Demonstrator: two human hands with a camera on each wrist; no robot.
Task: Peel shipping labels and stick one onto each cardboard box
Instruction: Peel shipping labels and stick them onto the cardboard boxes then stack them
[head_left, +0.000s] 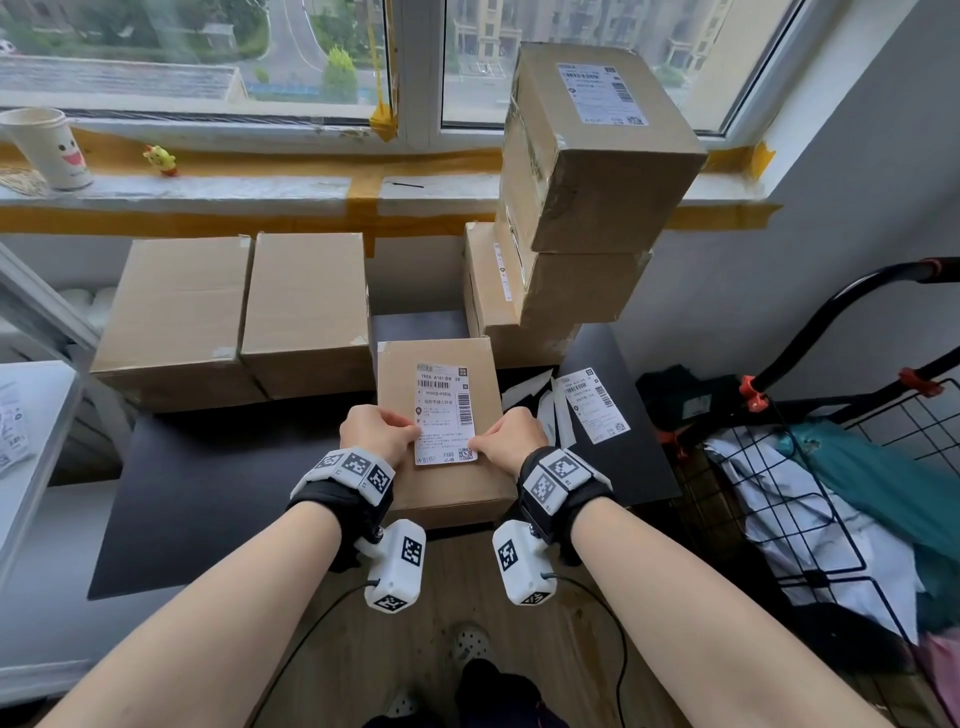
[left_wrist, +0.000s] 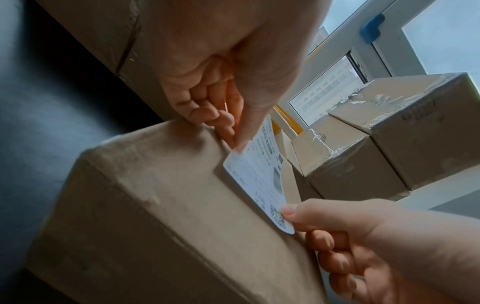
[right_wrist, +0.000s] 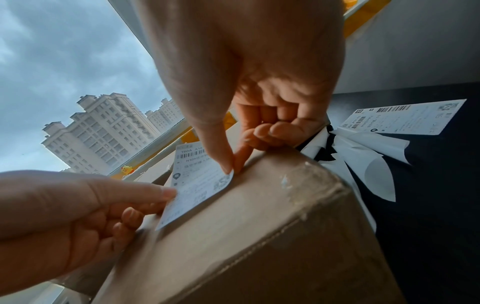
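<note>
A small cardboard box (head_left: 447, 488) stands on the black table's front edge, right before me. A white shipping label (head_left: 445, 410) lies lengthwise over its top. My left hand (head_left: 413, 431) pinches the label's left edge and my right hand (head_left: 475, 444) pinches its near right corner. In the left wrist view the label (left_wrist: 262, 174) has its near end raised slightly off the box (left_wrist: 155, 205), with the left hand (left_wrist: 240, 144) at one edge. The right wrist view shows the right hand (right_wrist: 232, 168) nipping the label (right_wrist: 197, 181) between thumb and forefinger above the box (right_wrist: 259, 226).
Two bare boxes (head_left: 176, 317) (head_left: 306, 312) sit at the back left. A stack of labelled boxes (head_left: 597, 156) leans at the back right. Another label (head_left: 595, 405) and peeled backing papers (head_left: 535, 395) lie on the table (head_left: 208, 493) to the right. A wire cart (head_left: 805, 467) stands farther right.
</note>
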